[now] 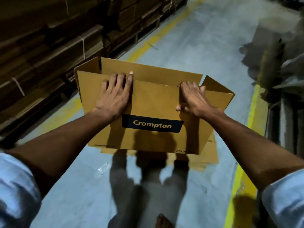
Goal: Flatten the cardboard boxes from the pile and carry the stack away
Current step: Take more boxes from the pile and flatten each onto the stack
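warehouse floor (189, 51), hands (115, 94) on box (154, 102)

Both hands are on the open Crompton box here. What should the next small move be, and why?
Probably press the near panel forward and down to collapse the tan, open-topped Crompton cardboard box. Its flaps stand up, the left hand lies flat on the panel, the right hand grips the top edge, and flattened sheets lie underneath.
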{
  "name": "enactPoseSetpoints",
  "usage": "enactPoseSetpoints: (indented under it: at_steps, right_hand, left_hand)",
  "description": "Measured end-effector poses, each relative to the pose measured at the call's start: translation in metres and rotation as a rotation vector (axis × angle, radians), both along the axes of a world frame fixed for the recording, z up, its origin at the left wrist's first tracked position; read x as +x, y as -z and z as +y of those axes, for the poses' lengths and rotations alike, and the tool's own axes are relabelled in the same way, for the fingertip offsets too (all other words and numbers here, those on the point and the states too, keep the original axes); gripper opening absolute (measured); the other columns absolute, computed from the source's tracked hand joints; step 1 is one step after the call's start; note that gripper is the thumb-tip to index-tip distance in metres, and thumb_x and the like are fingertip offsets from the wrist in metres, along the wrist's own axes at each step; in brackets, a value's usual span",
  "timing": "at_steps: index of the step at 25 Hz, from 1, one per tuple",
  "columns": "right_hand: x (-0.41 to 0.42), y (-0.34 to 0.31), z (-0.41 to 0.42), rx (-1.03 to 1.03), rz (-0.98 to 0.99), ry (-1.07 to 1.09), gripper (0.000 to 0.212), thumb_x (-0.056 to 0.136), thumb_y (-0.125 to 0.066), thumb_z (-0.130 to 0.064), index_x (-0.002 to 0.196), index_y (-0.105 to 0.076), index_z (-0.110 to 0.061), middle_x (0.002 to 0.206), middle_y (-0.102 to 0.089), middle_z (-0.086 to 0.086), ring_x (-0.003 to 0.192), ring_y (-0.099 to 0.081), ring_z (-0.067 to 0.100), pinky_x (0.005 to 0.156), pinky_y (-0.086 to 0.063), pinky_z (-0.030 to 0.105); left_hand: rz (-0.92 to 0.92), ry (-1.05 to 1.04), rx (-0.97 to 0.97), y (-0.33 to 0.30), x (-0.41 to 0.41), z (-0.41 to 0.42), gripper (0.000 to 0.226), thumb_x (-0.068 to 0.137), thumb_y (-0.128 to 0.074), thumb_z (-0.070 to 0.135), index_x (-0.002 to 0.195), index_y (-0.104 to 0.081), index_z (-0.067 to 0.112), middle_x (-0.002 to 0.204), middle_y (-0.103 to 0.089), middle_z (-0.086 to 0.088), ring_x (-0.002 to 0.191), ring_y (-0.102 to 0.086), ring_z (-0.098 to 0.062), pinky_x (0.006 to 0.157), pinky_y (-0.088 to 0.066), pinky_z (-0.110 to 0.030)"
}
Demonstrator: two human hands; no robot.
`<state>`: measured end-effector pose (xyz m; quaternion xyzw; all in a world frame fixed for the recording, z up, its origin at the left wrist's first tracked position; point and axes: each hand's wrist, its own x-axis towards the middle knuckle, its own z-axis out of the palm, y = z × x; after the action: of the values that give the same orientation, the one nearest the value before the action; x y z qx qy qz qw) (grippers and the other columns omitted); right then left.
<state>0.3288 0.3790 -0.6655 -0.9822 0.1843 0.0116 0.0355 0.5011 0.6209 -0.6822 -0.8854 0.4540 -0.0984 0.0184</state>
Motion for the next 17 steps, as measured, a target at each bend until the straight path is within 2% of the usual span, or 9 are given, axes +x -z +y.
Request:
enactPoseSetpoints:
  at_steps: [5,7,10,12,14,16,17]
  right_hand:
    - [0.0,0.071,-0.005,0.035,0.029,-0.012,0.075,0.076,-0.083,-0.037,0.13,-0.04,-0.011,0.127,-0.049,0.013,0.104,-0.035,0.018,0.082,-0.019,0.036]
    - [0.003,0.096,-0.007,0.054,0.035,-0.019,0.076,0.075,-0.084,-0.037,0.131,-0.04,-0.012,0.126,-0.05,0.012,0.104,-0.035,0.018,0.082,-0.02,0.036]
    - [0.011,0.127,-0.009,0.056,0.025,-0.036,0.084,0.073,-0.086,-0.036,0.138,-0.038,-0.013,0.133,-0.048,0.013,0.116,-0.041,0.025,0.088,-0.025,0.039]
    - [0.014,0.142,-0.01,0.052,0.001,-0.038,0.092,0.071,-0.087,-0.036,0.143,-0.035,-0.014,0.139,-0.046,0.014,0.124,-0.04,0.029,0.097,-0.029,0.043]
    - [0.015,0.152,-0.014,0.022,-0.042,-0.043,0.097,0.071,-0.087,-0.036,0.148,-0.032,-0.013,0.143,-0.042,0.016,0.128,-0.039,0.032,0.105,-0.029,0.046]
    - [0.012,0.16,-0.018,-0.009,-0.125,-0.028,0.1,0.071,-0.088,-0.036,0.15,-0.031,-0.013,0.145,-0.039,0.018,0.132,-0.037,0.035,0.11,-0.031,0.047]
    - [0.009,0.166,-0.019,-0.033,-0.181,-0.014,0.097,0.072,-0.088,-0.036,0.149,-0.033,-0.014,0.146,-0.036,0.019,0.133,-0.036,0.036,0.112,-0.032,0.048]
  left_hand:
    - [-0.03,0.005,0.005,0.078,-0.005,0.003,0.099,0.089,-0.068,0.022,0.157,0.002,0.008,0.15,-0.023,-0.022,0.137,-0.027,-0.041,0.103,-0.039,-0.052]
    - [-0.031,0.013,-0.004,0.11,-0.004,0.007,0.1,0.09,-0.068,0.021,0.157,0.005,0.008,0.157,-0.016,-0.022,0.145,-0.018,-0.042,0.108,-0.036,-0.053]
    - [0.003,0.014,-0.04,0.161,-0.005,0.019,0.102,0.092,-0.066,0.014,0.158,0.012,0.01,0.165,0.009,-0.02,0.152,0.006,-0.04,0.119,-0.021,-0.054]
    - [0.044,-0.004,-0.096,0.191,-0.008,0.031,0.104,0.091,-0.067,0.013,0.158,0.011,0.011,0.165,0.017,-0.018,0.152,0.014,-0.037,0.122,-0.009,-0.053]
    - [0.067,-0.063,-0.162,0.218,-0.014,0.041,0.095,0.09,-0.07,0.021,0.158,-0.004,0.011,0.165,0.009,-0.018,0.152,0.007,-0.039,0.122,-0.011,-0.056]
    - [0.103,-0.198,-0.253,0.242,-0.022,0.048,0.078,0.086,-0.073,0.035,0.144,-0.028,0.01,0.16,-0.01,-0.02,0.148,-0.01,-0.044,0.113,-0.022,-0.063]
    - [0.142,-0.311,-0.31,0.253,-0.025,0.051,0.072,0.084,-0.072,0.043,0.135,-0.034,0.01,0.156,-0.016,-0.021,0.144,-0.016,-0.046,0.108,-0.025,-0.065]
